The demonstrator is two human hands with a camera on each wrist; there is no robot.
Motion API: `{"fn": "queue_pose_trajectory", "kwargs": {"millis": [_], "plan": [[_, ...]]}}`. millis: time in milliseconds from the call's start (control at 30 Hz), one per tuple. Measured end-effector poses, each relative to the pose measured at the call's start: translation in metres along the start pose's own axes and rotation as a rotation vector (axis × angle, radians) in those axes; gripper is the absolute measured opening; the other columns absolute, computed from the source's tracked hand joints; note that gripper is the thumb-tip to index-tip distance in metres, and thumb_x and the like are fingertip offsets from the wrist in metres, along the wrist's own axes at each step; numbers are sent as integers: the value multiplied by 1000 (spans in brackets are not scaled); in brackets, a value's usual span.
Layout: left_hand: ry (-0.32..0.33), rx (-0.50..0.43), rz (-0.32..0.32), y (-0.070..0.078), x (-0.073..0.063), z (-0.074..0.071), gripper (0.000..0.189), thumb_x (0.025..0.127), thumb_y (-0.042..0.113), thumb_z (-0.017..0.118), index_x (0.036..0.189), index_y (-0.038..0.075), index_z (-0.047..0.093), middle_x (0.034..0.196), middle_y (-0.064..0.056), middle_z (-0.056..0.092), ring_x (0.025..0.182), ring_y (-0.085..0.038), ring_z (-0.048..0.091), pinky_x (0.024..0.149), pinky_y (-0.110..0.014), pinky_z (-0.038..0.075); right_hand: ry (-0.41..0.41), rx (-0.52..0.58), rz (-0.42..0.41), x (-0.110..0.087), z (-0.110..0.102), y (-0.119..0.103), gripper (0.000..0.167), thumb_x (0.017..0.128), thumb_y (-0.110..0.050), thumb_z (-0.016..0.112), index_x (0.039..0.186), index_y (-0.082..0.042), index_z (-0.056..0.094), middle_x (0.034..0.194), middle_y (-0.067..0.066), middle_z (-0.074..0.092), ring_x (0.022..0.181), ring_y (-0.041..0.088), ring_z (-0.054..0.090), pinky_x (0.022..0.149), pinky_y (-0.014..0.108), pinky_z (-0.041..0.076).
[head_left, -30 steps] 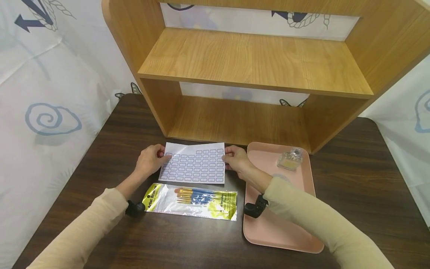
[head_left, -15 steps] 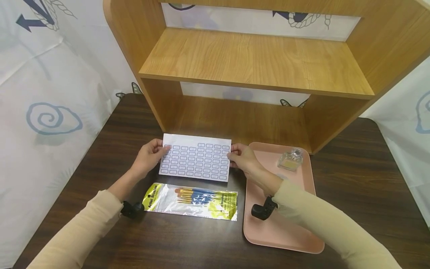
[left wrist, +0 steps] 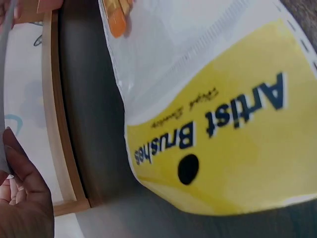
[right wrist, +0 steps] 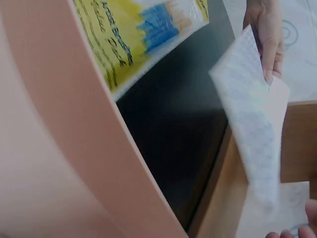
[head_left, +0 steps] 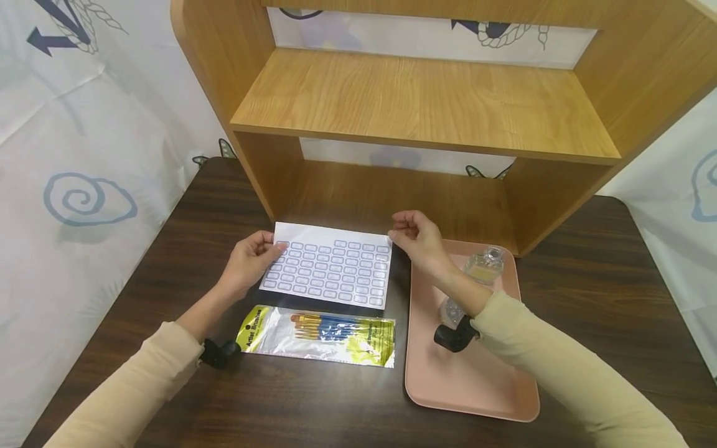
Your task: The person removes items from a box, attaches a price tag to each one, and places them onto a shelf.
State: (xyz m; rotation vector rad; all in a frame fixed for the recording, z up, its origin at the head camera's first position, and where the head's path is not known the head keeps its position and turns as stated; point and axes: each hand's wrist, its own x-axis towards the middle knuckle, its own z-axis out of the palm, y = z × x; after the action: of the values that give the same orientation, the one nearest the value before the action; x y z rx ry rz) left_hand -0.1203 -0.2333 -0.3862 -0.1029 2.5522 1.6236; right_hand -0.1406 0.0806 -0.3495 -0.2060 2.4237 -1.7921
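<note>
A white sheet of labels [head_left: 330,267], printed with rows of small blue-edged boxes, is held above the table in the head view. My left hand [head_left: 252,261] pinches its left edge, thumb on the printed face. At the sheet's upper right corner, my right hand [head_left: 420,242] has its fingers loosely bent; the right wrist view shows them apart from the paper. Nearer to me lies a clear and yellow packet of artist brushes [head_left: 319,336]. Its yellow end, lettered "Artist Brushes", fills much of the left wrist view.
A pink tray [head_left: 470,386] lies on the right, under my right forearm. A glass bottle [head_left: 484,266] and another clear glass object [head_left: 450,311], partly hidden by the arm, are on it. Behind stands a two-level wooden shelf [head_left: 420,106] on the dark table [head_left: 185,249].
The sheet has lifted and tilted toward me. My right hand has let go of its right edge and moved up and away to the upper corner. My left hand keeps its pinch.
</note>
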Motion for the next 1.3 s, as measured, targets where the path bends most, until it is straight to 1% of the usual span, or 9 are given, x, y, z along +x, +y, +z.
{"fn": "queue_pose_trajectory", "kwargs": {"millis": [100, 233, 433, 667, 800, 900, 1000, 1067, 1300], "plan": [[2, 42, 34, 5, -3, 2, 27, 92, 17, 60, 108, -4, 55, 79, -5, 62, 59, -7, 57, 50, -21, 48, -34, -33, -62, 1, 0, -5, 34, 88, 1, 60, 120, 6, 51, 120, 23, 54, 111, 31, 52, 99, 38, 41], [-4, 52, 76, 13, -7, 7, 27, 92, 16, 61, 108, -4, 57, 80, -10, 63, 58, -7, 56, 49, -21, 47, -116, -105, -105, 3, 4, -12, 31, 86, 1, 63, 115, 2, 56, 118, 18, 58, 114, 31, 54, 102, 40, 40], [-13, 58, 96, 18, -8, 11, 24, 91, 16, 62, 106, -3, 58, 80, -11, 64, 57, -9, 56, 48, -21, 47, -280, -181, -104, 5, 13, -17, 29, 85, 0, 66, 113, -3, 60, 114, 12, 62, 109, 27, 55, 100, 41, 42], [-19, 52, 93, 20, -9, 13, 22, 91, 16, 63, 103, -2, 58, 78, -7, 64, 57, -10, 57, 49, -22, 47, -399, -226, -131, 12, 16, -17, 28, 84, 0, 67, 110, -6, 63, 110, 8, 64, 101, 23, 58, 97, 38, 43], [-30, 41, 99, 23, -10, 13, 23, 90, 16, 63, 104, -2, 58, 80, -10, 64, 57, -11, 57, 49, -22, 47, -465, -220, -132, 15, 17, -17, 29, 83, 2, 67, 111, -7, 63, 112, 8, 64, 97, 21, 57, 93, 32, 43], [-43, 25, 99, 25, -11, 14, 24, 90, 15, 63, 105, -3, 58, 82, -13, 64, 58, -11, 57, 50, -22, 48, -509, -206, -108, 17, 16, -16, 31, 84, 3, 66, 113, -7, 62, 111, 8, 65, 94, 20, 58, 86, 28, 44], [-50, 10, 98, 27, -12, 15, 24, 90, 15, 63, 107, -3, 57, 84, -13, 64, 59, -10, 58, 50, -22, 48, -538, -199, -82, 18, 16, -15, 32, 84, 3, 65, 114, -7, 62, 108, 9, 66, 90, 19, 59, 80, 25, 45], [-52, -2, 94, 27, -12, 16, 24, 91, 15, 62, 107, -3, 57, 84, -12, 64, 59, -10, 58, 50, -22, 48, -546, -194, -77, 19, 17, -14, 32, 84, 3, 64, 115, -7, 62, 107, 10, 66, 89, 18, 59, 78, 24, 46], [-46, 7, 83, 27, -12, 17, 24, 91, 16, 62, 106, -3, 57, 80, -9, 64, 58, -9, 57, 49, -22, 47, -518, -184, -93, 19, 19, -11, 33, 84, 5, 64, 115, -5, 62, 112, 10, 65, 91, 18, 56, 79, 22, 43]]}}
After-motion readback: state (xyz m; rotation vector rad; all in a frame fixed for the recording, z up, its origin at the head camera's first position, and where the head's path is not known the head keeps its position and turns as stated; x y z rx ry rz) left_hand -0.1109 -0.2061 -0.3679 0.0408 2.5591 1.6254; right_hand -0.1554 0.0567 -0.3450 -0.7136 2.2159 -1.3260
